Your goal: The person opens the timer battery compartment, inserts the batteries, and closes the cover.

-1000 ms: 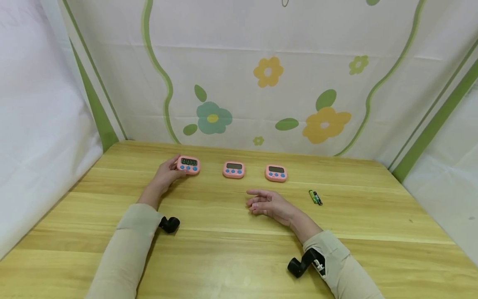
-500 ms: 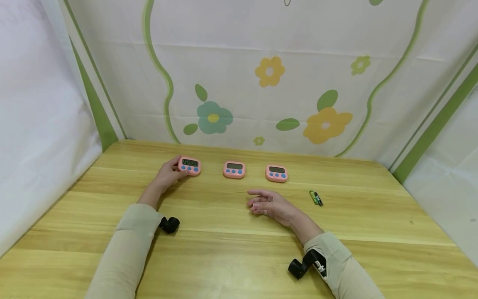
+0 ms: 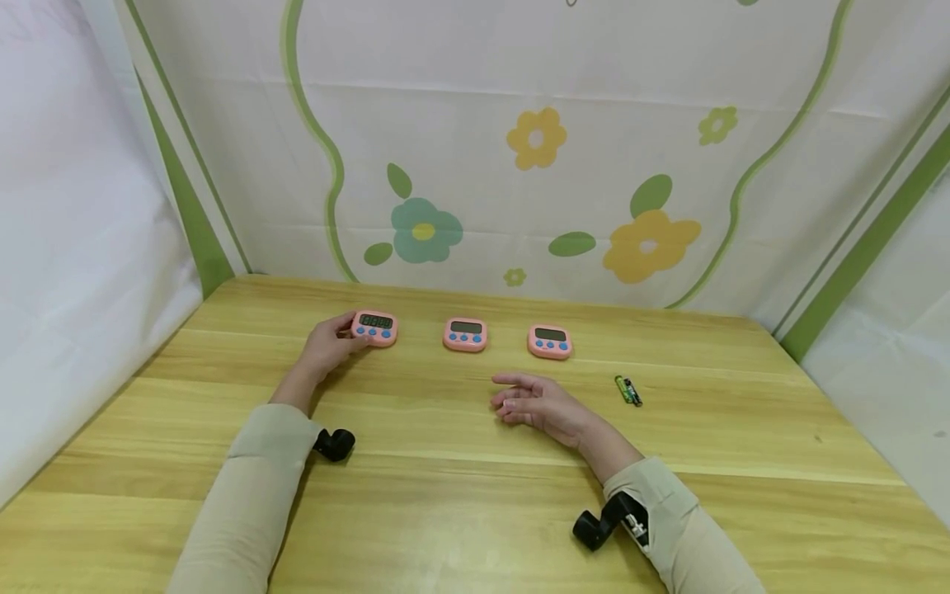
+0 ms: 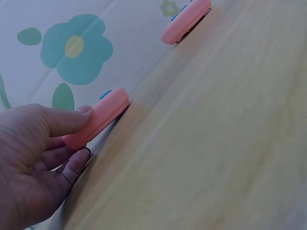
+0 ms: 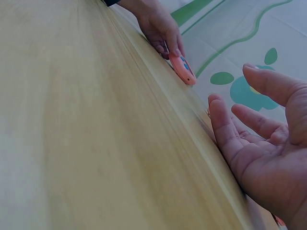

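Note:
My left hand [image 3: 326, 346] pinches a pink digital kitchen timer [image 3: 375, 339] by its left end, near the far edge of the table. Dark digits show on its screen, above a row of blue buttons. In the left wrist view my thumb lies on top of the timer [image 4: 103, 117], with fingers curled below its near end. Right of it stand two matching pink timers, one in the middle [image 3: 465, 345] and one further right [image 3: 550, 352], both with blank screens. My right hand [image 3: 549, 410] holds nothing, its fingers loosely bent, in front of these two.
Two small green-and-black batteries [image 3: 627, 391] lie side by side to the right of my right hand. The wooden table [image 3: 460, 511] ends at the back against a white flowered cloth [image 3: 460, 148]. Black wrist mounts [image 3: 336, 445] stick out from both sleeves.
The digits on the leftmost timer's screen look different from before. That timer and my left hand have shifted only slightly, and my right hand has stayed in place.

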The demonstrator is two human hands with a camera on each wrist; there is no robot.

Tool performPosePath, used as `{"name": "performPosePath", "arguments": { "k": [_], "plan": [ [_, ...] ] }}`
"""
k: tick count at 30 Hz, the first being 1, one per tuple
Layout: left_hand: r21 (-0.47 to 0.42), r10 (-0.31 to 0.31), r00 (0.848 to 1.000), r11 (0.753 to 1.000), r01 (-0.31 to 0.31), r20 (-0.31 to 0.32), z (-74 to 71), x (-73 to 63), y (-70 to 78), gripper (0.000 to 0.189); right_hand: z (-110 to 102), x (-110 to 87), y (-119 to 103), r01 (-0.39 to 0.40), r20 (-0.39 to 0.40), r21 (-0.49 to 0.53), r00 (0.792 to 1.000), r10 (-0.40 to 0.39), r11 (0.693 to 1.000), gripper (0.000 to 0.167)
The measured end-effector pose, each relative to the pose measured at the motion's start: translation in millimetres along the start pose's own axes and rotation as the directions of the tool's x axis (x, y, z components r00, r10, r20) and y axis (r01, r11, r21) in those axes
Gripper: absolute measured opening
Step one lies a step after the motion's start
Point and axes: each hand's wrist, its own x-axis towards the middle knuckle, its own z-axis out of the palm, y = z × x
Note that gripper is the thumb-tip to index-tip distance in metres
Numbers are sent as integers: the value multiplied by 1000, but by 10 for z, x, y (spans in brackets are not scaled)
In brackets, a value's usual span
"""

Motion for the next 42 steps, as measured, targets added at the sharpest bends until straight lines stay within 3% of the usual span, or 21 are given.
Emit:
{"name": "performPosePath", "arguments": {
  "k": [10, 33, 42],
  "plan": [
    [-8, -57, 998, 998, 57, -23, -3, -25, 30, 59, -11, 2, 15, -4, 1, 4, 1000, 4, 1000, 55],
    [43, -101, 995, 994, 102, -22, -48, -72, 51, 58, 2, -3, 4, 3, 13, 2, 1000, -3, 1000, 54],
    [-83, -134, 991, 987, 135, 11, -114, -40, 68, 63, -9, 1, 4, 9, 22, 1, 1000, -9, 1000, 56]
  ]
}}
